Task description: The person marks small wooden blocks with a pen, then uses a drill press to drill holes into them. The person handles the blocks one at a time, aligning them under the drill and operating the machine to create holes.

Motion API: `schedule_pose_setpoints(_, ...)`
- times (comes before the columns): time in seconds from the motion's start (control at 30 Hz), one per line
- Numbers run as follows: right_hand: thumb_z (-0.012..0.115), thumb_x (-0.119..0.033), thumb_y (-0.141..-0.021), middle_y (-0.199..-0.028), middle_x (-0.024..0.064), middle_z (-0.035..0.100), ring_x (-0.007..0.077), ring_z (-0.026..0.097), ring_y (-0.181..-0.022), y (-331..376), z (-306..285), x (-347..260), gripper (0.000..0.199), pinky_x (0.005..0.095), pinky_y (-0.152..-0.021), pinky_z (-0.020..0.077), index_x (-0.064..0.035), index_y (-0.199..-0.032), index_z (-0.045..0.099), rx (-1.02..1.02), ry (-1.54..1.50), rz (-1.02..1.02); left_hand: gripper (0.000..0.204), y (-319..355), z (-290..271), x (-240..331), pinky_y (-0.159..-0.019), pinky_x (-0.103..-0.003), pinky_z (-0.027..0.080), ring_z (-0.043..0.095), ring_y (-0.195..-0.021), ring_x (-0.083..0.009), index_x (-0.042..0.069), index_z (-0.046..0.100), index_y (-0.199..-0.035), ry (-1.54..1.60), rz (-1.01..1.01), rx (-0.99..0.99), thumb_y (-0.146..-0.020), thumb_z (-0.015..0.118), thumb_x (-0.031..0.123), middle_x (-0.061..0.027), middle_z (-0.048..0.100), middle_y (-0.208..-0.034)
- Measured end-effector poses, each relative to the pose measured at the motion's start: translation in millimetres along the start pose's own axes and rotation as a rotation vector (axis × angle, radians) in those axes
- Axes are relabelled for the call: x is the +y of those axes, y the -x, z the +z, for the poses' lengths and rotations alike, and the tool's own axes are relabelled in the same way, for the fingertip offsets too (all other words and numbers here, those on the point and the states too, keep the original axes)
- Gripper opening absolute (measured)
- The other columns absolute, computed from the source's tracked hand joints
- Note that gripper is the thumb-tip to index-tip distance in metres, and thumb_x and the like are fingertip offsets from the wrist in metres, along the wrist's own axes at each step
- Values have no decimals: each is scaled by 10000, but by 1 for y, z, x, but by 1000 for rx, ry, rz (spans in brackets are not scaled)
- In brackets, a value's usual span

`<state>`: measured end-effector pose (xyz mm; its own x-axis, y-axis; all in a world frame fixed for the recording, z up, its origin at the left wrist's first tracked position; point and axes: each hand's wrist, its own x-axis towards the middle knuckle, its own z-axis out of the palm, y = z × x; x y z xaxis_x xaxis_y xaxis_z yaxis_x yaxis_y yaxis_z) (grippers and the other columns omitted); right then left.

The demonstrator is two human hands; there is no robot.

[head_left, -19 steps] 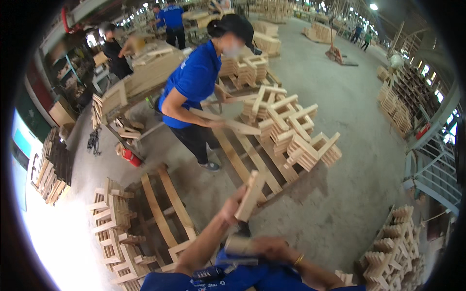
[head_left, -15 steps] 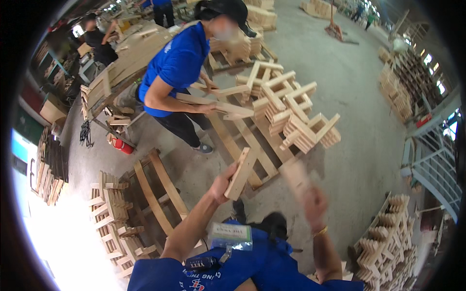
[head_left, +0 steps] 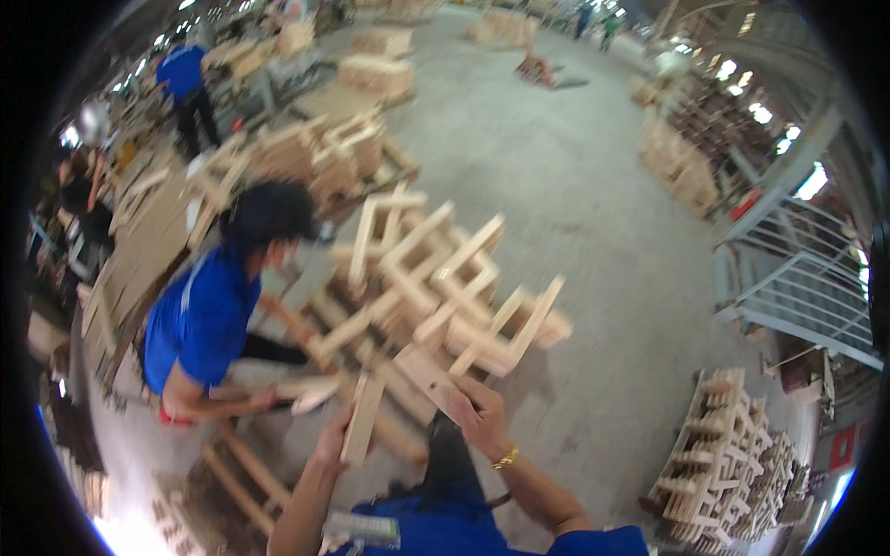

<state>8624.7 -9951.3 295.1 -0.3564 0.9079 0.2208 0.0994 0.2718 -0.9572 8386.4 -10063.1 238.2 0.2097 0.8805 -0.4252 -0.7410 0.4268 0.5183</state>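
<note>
My left hand (head_left: 331, 443) is closed round a short wooden piece (head_left: 364, 417), which tilts upward in front of me. Another wooden piece (head_left: 428, 380), flat with a dark hole near its middle, is gripped in my right hand (head_left: 482, 422). Its far end overlaps the near side of a pile of L-shaped wooden frames (head_left: 422, 298) in my view; whether it touches them I cannot tell. The pile rests on a slatted pallet (head_left: 397, 434).
A co-worker in a blue shirt (head_left: 199, 310) bends at the left, holding wooden pieces (head_left: 311, 394). Stacked wooden parts (head_left: 718, 463) stand at the lower right. Beyond them is a grey metal railing (head_left: 797, 269). More timber stacks (head_left: 375, 74) lie farther back.
My view has swung to the right and I am closer to the frame pile. My right hand has moved forward and inward with its piece. The co-worker has bent lower.
</note>
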Motion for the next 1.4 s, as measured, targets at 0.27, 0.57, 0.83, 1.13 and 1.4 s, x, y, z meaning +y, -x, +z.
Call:
schedule_pose_setpoints(0.27, 715, -202, -785, -927, 90, 675, 180, 643, -776, -42, -10, 0, 325, 311, -695, 524, -68, -1072, 645, -474, 114, -55, 406, -50, 99, 93, -548, -307, 472, 561, -615, -162, 56, 518, -1093, 31, 240, 227, -986, 296, 378, -74, 573, -759)
schedule_pose_setpoints(0.57, 519, -232, -927, -804, 13, 567, 81, 511, -682, -74, -34, -8, 257, 248, -597, 435, 12, -992, 566, 135, -437, 602, 462, -82, 72, 63, -803, -315, 503, 597, -893, -188, 27, 361, -1307, 170, 224, 271, -921, 508, 235, -77, 566, -1053)
schedule_pose_setpoints(0.83, 523, -188, -896, -1138, 101, 561, 170, 533, -1006, -65, 24, -12, 380, 294, -865, 422, 45, -1195, 494, -103, -124, 647, 501, -118, 113, 50, -830, -315, 509, 607, -937, -171, 60, 356, -1351, 143, 141, 141, -947, 471, 333, -78, 591, -1091)
schedule_pose_setpoints(1.13, 536, -295, -899, -1111, 104, 603, 215, 580, -979, -63, 5, 26, 418, 329, -786, 470, 12, -1182, 550, -127, -69, 645, 723, -127, 54, 94, -926, -302, 421, 492, -1092, -160, 90, 196, -1441, -231, 131, -66, -889, 581, 356, -68, 483, -1252)
schedule_pose_setpoints(1.4, 530, -302, -898, -1046, 106, 623, 240, 596, -914, -131, 84, 37, 371, 343, -734, 479, 0, -1108, 582, -420, 99, 561, 757, -81, -58, 116, -909, -327, 415, 535, -1069, -248, 46, 449, -1269, -1229, 170, 119, -650, 744, 365, -159, 550, -1157)
